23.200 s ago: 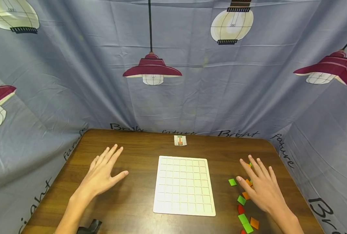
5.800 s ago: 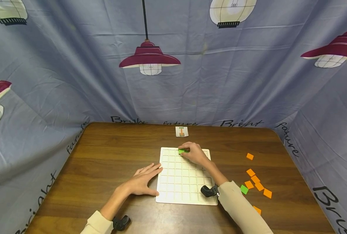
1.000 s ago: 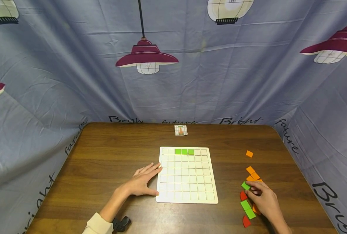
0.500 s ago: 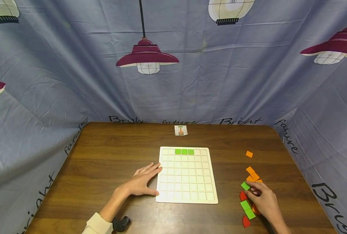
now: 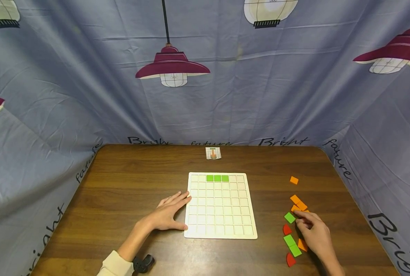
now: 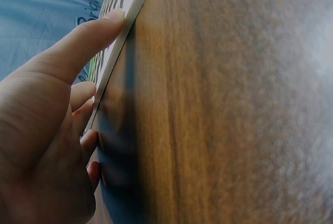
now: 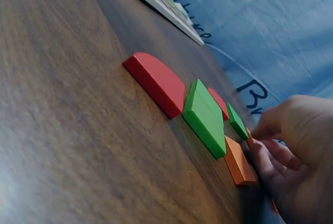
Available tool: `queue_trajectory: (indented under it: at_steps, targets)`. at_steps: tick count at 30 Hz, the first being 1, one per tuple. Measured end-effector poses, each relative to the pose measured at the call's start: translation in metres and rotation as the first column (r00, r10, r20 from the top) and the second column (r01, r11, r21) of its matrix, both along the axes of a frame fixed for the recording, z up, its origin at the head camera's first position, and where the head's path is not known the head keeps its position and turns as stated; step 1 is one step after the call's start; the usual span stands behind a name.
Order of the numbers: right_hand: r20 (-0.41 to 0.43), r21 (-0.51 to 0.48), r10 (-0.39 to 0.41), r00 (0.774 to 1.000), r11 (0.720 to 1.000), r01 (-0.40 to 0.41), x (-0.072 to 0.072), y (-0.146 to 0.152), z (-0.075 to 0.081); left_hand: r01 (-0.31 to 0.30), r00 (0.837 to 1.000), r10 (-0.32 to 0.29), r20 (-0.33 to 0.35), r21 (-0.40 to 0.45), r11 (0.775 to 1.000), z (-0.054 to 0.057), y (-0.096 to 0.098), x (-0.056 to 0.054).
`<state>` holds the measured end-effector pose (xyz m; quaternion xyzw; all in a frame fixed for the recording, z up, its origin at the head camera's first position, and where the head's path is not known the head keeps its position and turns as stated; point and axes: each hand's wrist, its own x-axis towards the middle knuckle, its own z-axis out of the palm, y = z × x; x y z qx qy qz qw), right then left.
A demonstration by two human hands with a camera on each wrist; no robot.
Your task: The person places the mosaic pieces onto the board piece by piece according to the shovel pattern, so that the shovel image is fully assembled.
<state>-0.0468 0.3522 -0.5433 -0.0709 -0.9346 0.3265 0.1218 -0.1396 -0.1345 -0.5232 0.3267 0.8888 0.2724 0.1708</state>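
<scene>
Head view: a flat white board printed with a grid [image 5: 222, 211] lies on a brown wooden table [image 5: 149, 165], with three green square tiles [image 5: 217, 178] along its far row. My left hand [image 5: 168, 214] is spread against the board's left edge. Well to the board's right, my right hand [image 5: 313, 232] is among loose pieces: a green square tile [image 5: 289, 217] just beside my fingertips, plus flat orange square tiles [image 5: 295, 199] and red quarter-round tiles [image 5: 287, 229].

Left wrist view: my thumb touches the board's rim. It looks thin and stiff; light sideways pressure should steady it.

Right wrist view: a sliver of orange shows at my bent fingertips, but the angle is poor, and I cannot tell whether I pinch it or merely touch. The tiles look rigid, light, perhaps slippery; I'd take one by opposite side edges, not its flat top.
</scene>
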Motion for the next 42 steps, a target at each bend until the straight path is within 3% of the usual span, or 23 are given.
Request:
queue_trajectory:
  at_steps: [9,22,42]
  targets:
    - [-0.023,0.078,-0.042,0.999,0.996,0.043,-0.008,0.005,0.0,-0.003,1.0,0.003,-0.003,0.003,1.0,-0.001,0.0,0.0]
    - [-0.008,0.07,-0.045,0.999,0.996,0.046,-0.014,0.007,0.001,-0.005,1.0,0.005,-0.001,0.001,1.0,-0.004,-0.001,-0.002]
    - [0.108,0.062,-0.031,0.994,0.998,0.024,-0.016,0.009,0.005,-0.003,1.0,0.003,-0.014,-0.001,1.0,-0.003,0.0,-0.002]
